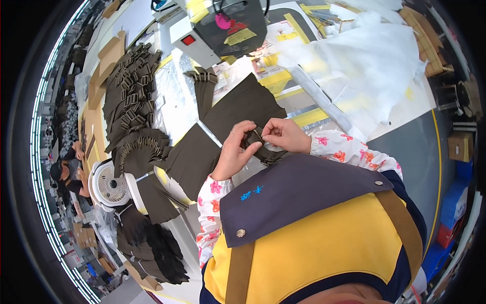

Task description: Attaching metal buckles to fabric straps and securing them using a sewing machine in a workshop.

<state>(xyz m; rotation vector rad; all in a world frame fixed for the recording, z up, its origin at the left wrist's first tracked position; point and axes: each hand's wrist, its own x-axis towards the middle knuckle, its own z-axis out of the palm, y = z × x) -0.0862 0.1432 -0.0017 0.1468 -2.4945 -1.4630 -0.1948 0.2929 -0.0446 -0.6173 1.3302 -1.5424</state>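
Close to my body, my right hand [286, 136] pinches the edge of a small dark brown fabric piece [254, 138]. My left hand [234, 151] curves around the other side of this piece, thumb and fingers on it. Part of the piece is covered by my fingers, and its exact kind is unclear. Just beyond my hands lies a fan of stacked dark brown ribbed fabric strips [248, 104]. Another fanned stack [191, 157] of the same fabric is left of my left hand.
A large pile of brown strips with rectangular buckles [132, 91] covers the left side. A machine [230, 30] stands at the back. Thin white sheeting [364, 66] spreads at the right. A white fan [112, 185] is on the left; beyond it a person [71, 172] works.
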